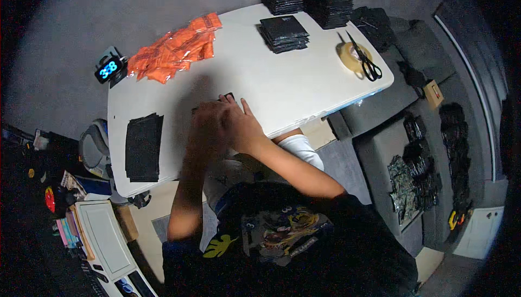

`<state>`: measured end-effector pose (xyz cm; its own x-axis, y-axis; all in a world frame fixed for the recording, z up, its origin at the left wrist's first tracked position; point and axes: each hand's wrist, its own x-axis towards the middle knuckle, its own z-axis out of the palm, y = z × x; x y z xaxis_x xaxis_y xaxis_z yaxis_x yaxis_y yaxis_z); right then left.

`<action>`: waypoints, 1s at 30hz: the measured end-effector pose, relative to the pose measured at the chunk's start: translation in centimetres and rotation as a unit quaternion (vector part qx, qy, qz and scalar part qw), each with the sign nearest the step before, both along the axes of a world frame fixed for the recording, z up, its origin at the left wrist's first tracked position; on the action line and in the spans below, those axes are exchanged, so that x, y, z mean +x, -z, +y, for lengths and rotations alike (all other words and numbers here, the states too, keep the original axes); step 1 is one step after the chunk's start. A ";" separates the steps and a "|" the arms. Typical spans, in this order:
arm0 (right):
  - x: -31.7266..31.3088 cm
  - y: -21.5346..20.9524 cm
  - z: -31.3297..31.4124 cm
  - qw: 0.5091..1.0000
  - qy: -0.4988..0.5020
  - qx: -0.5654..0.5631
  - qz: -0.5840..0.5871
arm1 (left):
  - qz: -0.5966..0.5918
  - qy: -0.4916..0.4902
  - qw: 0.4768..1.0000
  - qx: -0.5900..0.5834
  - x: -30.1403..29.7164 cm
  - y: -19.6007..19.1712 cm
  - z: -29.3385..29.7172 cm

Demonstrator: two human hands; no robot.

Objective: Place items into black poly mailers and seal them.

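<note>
My hands are close together over the white table [260,80], near its front edge. Beneath them lies a flat black piece, mostly covered; a dark corner [230,95] shows past my fingertips. My right hand [243,126] rests on it, fingers stretched forward and one finger set apart. My left hand [209,123] is in shadow and blurred, overlapping the right one, so its fingers cannot be made out. Left of my hands lies a stack of flat black sheets or bags [144,148]. Orange packets in clear wrap [176,50] are heaped beyond, at the far left.
A small stack of black packets [284,34] sits at the back, before taller black stacks [328,1]. Black scissors [369,69] lie over a tape roll [347,58] at right. A lit digital display [110,69] stands at the left edge. More dark packages [415,172] rest on the grey sofa.
</note>
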<state>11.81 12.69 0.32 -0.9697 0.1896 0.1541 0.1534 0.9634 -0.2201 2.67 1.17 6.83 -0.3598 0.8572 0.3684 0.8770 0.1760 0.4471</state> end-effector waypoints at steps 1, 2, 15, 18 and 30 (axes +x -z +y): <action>-1.1 3.0 0.2 1.000 0.007 0.001 0.001 | 0.001 0.007 1.000 0.001 1.5 -0.3 1.8; -2.1 8.9 2.2 0.978 0.103 0.176 0.029 | 0.008 0.101 0.995 -0.008 3.6 -0.5 5.2; -1.4 5.3 0.2 0.988 0.057 -0.033 0.137 | 0.168 0.170 0.967 -0.083 6.5 5.3 10.6; -1.4 5.0 0.3 0.989 0.061 -0.034 0.130 | 0.218 0.144 0.962 -0.075 7.4 4.3 10.0; -2.0 6.9 1.1 0.982 0.057 0.070 0.163 | 0.038 0.295 0.953 -0.060 7.2 -1.3 8.3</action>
<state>9.83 13.82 -6.60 -0.8381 0.2479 0.4860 0.2044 0.9686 -0.1415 9.88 9.43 8.11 0.2220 0.9397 0.2601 0.8684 -0.3119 0.3856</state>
